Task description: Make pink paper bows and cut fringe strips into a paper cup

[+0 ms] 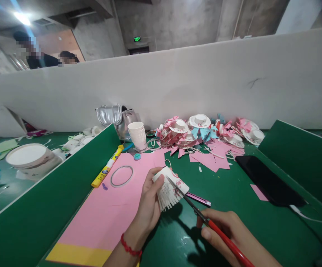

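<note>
My left hand (148,205) is closed round a white paper cup (170,189) lying on its side, its wall cut into narrow strips. My right hand (227,230) grips red-handled scissors (202,217), whose blades are open against the cup's fringed edge. Both hands hover over the green table (233,207). A red string bracelet circles my left wrist.
A pink paper sheet (108,211) with a tape ring (121,175) lies left of the hands, beside a yellow glue stick (107,167). Behind are stacked paper cups (137,135), a pile of finished paper hats (202,131), pink scraps and a silver bag (113,115). A black phone (266,180) lies right. Two people stand beyond the white partition.
</note>
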Motion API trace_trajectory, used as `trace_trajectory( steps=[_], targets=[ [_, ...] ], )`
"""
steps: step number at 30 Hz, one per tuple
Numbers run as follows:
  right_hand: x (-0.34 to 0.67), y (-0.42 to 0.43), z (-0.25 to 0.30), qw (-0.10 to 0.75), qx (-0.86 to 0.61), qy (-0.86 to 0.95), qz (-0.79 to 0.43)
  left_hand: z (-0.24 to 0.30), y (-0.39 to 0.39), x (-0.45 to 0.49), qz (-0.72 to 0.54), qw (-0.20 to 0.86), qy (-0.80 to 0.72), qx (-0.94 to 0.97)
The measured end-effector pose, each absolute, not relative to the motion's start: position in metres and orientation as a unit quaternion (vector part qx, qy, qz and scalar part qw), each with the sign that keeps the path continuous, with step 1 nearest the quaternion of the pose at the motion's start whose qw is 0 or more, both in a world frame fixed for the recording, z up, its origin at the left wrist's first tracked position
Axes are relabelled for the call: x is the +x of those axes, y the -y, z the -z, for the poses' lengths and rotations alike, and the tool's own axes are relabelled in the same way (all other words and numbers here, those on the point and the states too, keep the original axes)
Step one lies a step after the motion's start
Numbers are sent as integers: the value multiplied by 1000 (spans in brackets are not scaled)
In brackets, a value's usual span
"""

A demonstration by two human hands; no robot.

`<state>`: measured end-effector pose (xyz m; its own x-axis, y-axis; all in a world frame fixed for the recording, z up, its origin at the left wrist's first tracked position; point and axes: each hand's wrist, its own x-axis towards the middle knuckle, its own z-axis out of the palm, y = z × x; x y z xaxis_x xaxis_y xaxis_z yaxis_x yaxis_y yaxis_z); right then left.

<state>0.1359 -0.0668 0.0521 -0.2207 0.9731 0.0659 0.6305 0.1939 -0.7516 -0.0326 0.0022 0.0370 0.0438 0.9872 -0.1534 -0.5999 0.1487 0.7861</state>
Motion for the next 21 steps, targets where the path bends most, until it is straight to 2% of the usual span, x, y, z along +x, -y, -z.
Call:
trace_trajectory(
  steps=[13, 17, 21],
  targets=[
    [135, 65, -47, 280, -558, 734, -267, -36, -2, -32, -589, 671, -361, 270],
    [136, 64, -42, 280, -553, 724, -301, -35, -2, -32, -586, 671, -359, 276],
    [136, 61, -39, 265, -532, 706, -385, -35, -2, -32, -586, 669, -358, 284]
  ],
)
